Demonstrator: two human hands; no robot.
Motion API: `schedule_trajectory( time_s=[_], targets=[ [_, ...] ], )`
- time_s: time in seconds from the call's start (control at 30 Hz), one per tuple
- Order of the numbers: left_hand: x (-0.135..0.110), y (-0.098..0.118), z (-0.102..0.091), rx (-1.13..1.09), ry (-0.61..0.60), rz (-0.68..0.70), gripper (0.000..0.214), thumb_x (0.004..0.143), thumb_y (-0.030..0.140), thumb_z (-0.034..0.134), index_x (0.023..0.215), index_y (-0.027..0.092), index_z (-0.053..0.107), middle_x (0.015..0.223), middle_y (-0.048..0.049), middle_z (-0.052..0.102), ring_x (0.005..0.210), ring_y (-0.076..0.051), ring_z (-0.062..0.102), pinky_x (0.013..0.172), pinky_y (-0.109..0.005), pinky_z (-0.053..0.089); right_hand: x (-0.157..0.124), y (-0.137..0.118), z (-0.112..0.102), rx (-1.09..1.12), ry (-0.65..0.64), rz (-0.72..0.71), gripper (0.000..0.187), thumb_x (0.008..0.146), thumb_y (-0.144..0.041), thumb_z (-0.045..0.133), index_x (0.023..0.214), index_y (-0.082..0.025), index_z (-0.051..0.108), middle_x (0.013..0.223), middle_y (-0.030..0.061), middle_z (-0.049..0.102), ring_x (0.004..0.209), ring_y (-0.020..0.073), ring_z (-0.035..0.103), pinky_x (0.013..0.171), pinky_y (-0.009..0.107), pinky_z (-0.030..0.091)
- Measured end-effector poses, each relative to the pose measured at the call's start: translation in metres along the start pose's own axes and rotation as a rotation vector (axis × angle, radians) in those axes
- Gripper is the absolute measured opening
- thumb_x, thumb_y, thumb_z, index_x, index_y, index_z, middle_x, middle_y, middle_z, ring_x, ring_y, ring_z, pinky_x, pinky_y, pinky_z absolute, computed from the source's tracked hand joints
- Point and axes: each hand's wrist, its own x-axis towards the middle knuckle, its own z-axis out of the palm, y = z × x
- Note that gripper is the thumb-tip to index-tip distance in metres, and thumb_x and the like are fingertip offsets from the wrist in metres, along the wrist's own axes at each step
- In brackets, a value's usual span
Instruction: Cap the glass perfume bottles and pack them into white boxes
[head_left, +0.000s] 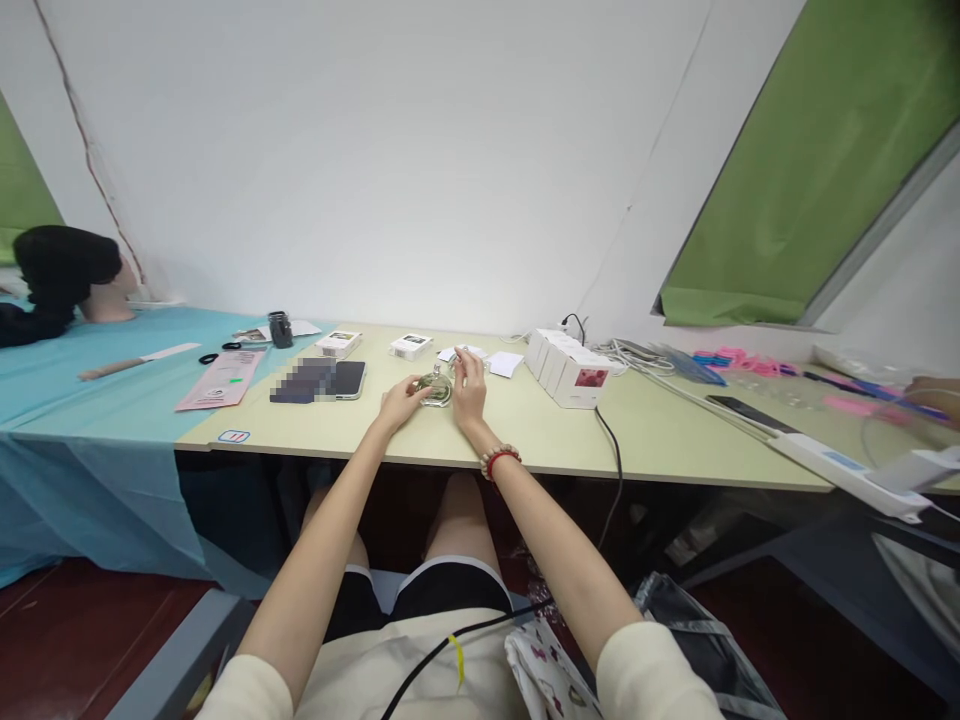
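Observation:
A small round clear glass bottle with greenish contents (436, 390) rests at the middle of the cream tabletop; it looks like a perfume bottle. My left hand (401, 403) grips its left side, with the fingers closed against the glass. On the bottle's other side, my right hand (469, 388) is raised with the fingers bent together near the bottle's top. Something small and clear seems to be at those fingertips, too small to make out. Behind my right hand lie white papers (504, 364).
White boxes (570, 372) stand in a row to the right, near cables and a power strip (847, 470). Two small boxes (411, 346) (339, 344) sit at the back. A phone (350, 380), pink packet (221, 382), dark jar (280, 330) and knife (139, 362) lie leftward. Another person's hand (934, 395) is far right.

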Motion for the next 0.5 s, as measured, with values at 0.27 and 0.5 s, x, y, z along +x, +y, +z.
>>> schedule_trajectory(
  time_s=[0.27,0.5],
  targets=[
    [-0.007,0.012,-0.004,0.013,-0.006,-0.009,0.046,0.074,0.049,0.057,0.113,0.025,0.060,0.094,-0.0051,0.067,0.091,-0.022,0.060,0.092,-0.038,0.038,0.000,-0.009,-0.002,0.008,-0.064,-0.069,0.037,0.094,-0.030,0.026,0.124,-0.023,0.047,0.122,0.0080,0.049,0.116,0.0159,0.046,0.094,0.033,0.042],
    [-0.008,0.016,-0.003,-0.109,-0.043,0.019,0.043,0.068,0.043,0.063,0.106,0.022,0.065,0.092,-0.0050,0.068,0.096,-0.024,0.059,0.086,-0.034,0.044,-0.001,-0.014,-0.004,0.006,-0.141,-0.069,0.037,0.094,-0.029,0.027,0.124,-0.024,0.048,0.123,0.0078,0.048,0.115,0.0169,0.047,0.096,0.035,0.041]
  ],
)
